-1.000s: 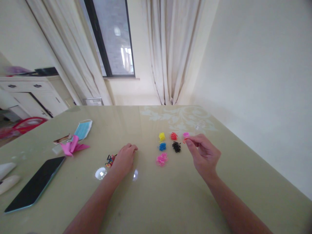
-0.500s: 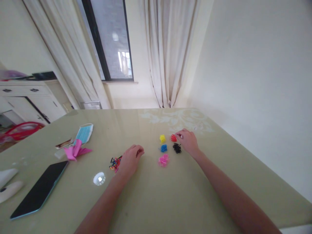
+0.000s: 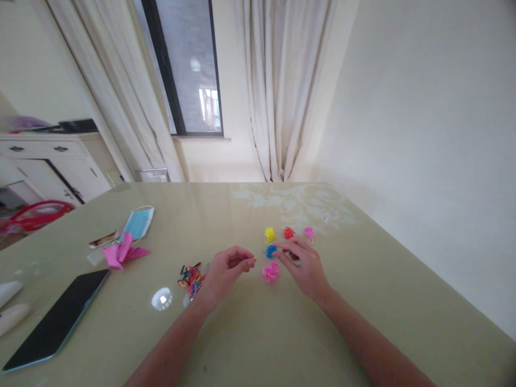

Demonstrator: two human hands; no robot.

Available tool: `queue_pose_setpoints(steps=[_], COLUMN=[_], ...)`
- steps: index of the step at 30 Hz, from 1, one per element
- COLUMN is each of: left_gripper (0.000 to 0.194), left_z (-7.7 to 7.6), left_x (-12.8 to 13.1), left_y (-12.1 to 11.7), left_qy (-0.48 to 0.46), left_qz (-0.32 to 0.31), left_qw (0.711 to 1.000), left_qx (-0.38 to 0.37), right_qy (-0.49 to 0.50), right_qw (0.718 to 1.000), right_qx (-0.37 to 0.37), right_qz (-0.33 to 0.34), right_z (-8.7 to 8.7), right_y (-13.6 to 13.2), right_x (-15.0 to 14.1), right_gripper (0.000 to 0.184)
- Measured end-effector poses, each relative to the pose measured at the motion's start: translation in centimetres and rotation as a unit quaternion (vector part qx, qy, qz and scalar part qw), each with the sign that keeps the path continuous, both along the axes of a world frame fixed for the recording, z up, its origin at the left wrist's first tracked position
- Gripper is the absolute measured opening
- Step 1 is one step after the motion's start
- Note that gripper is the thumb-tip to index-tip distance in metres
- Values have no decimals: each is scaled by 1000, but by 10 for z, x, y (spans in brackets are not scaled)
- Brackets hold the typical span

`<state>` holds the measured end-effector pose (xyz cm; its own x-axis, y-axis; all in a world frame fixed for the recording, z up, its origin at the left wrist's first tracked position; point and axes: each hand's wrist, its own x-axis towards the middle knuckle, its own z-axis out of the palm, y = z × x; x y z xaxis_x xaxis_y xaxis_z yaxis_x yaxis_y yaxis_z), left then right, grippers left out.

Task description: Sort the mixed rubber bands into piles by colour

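Note:
My left hand (image 3: 230,270) is pinched closed on a tiny yellowish piece, apparently a small rubber band (image 3: 255,259). Beside that wrist lies a mixed heap of coloured rubber bands (image 3: 192,278), partly covered by the hand. My right hand (image 3: 303,264) hovers with thumb and forefinger apart, fingertips close to a blue pile (image 3: 271,251). Under its fingers a black pile is mostly hidden. Around it sit a yellow pile (image 3: 270,234), a red pile (image 3: 288,233) and a pink pile (image 3: 271,273). A small pink object (image 3: 308,233) stands beyond the right hand.
On the left of the table (image 3: 250,344) are a dark tablet (image 3: 58,317), a pink folded paper shape (image 3: 123,251), a blue face mask (image 3: 137,223) and a round shiny white object (image 3: 162,299). A wall (image 3: 435,161) borders the right side.
My right hand has moved left and nearer from the red pile, and its fingers have spread. My left hand has shifted right from the mixed heap towards the piles.

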<state>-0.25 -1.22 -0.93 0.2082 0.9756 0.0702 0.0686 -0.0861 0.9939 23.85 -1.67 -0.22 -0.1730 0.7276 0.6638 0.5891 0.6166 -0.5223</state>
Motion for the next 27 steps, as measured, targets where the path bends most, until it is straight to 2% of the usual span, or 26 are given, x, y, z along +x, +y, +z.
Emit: queue_pose_setpoints(steps=[2,6,11,15,18,20,21,22,24,26,27], left_gripper=[28,27,26,28,28,25,23,22,25,30,31], left_z=[3,10,17,15,12,9,9,8,6,5,4], left_x=[3,7,9,7,2,-3,-6,-10,-17,-22,-24], left_y=[-4,-12,-17,-15,-12,-9,-8,-8,-8,-9,-10], left_qy=[-22,-30,-23,-4,37,123,195,281,458,589,632], left_qz=[-15,-37,-50,-45,-35,-4,26,61,131,168,170], left_qw=[999,998,998,999,999,992,978,952,868,781,750], left_qx=[-18,-28,-29,-26,-6,36,69,102,141,121,96], right_qy=[-1,-4,-13,18,73,107,119,129,143,151,152], right_qw=[999,997,995,995,992,990,990,989,988,988,988], right_qx=[-12,-23,-28,-41,-52,-50,-45,-39,-22,-5,2], right_qz=[45,80,93,89,85,75,68,60,45,33,29], right_z=[1,-1,-7,-3,5,11,13,15,19,22,23], right_y=[-8,-18,-21,-22,-22,-21,-21,-20,-19,-19,-19], right_x=[-12,-22,-25,-27,-25,-22,-20,-18,-14,-11,-10], right_gripper=[26,24,18,17,15,14,15,15,16,16,16])
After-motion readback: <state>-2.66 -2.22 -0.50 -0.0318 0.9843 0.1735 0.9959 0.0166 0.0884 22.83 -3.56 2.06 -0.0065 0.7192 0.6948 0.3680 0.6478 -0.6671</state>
